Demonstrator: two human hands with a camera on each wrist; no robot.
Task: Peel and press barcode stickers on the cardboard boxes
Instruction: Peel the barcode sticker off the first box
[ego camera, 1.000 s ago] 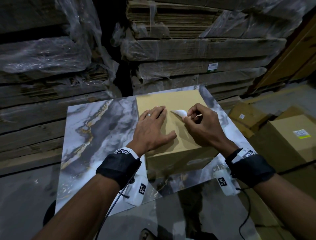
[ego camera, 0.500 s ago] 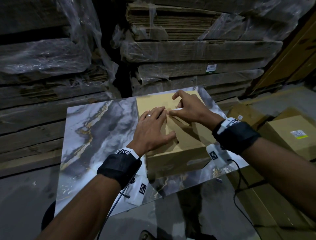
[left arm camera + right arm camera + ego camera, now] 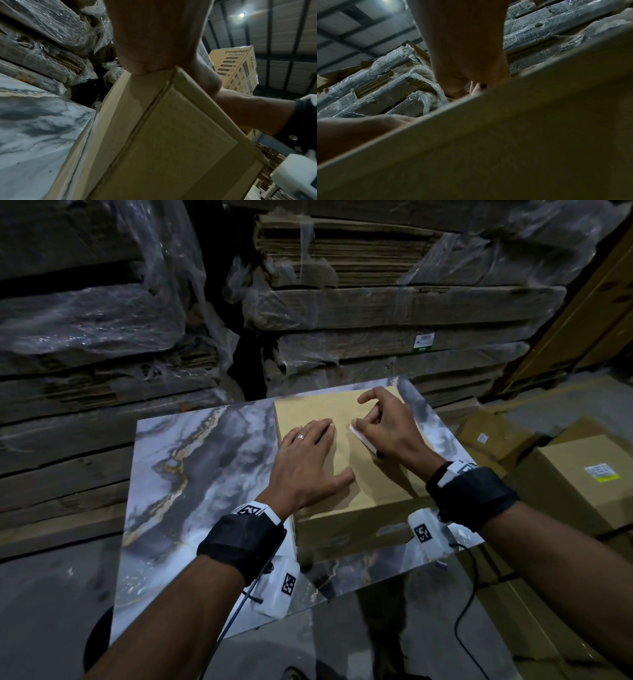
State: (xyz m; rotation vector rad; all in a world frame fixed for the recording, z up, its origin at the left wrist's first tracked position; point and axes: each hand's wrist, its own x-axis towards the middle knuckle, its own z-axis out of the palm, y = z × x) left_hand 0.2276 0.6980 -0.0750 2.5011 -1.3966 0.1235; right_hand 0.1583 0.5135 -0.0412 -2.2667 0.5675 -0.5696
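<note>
Landmark: the cardboard box (image 3: 346, 474), which sits on the right half of the marbled surface (image 3: 191, 474), its far edge close to the surface's far edge.

Left of the box, the surface lies bare out to its left edge. Beyond its far edge stand plastic-wrapped stacks of flattened cardboard (image 3: 376, 302).

On the box top, left portion: the left hand (image 3: 308, 463) lies palm down, fingers straight and together, thumb spread toward the box's middle. It presses flat and grips nothing. A ring shows on one finger. In the left wrist view the heel of this hand bears on the box's near top edge.

On the box top, right portion: the right hand (image 3: 387, 429) is arched, wrist raised, index finger lifted and bent, the other fingers curled down. It pinches a white sticker (image 3: 359, 436) whose free corner points toward the left fingertips, just beside them. Whether the sticker already touches the box top cannot be told.

Right of the box, the surface ends after a narrow strip. Beyond and lower stand other boxes (image 3: 582, 474), one bearing a label (image 3: 601, 473).
</note>
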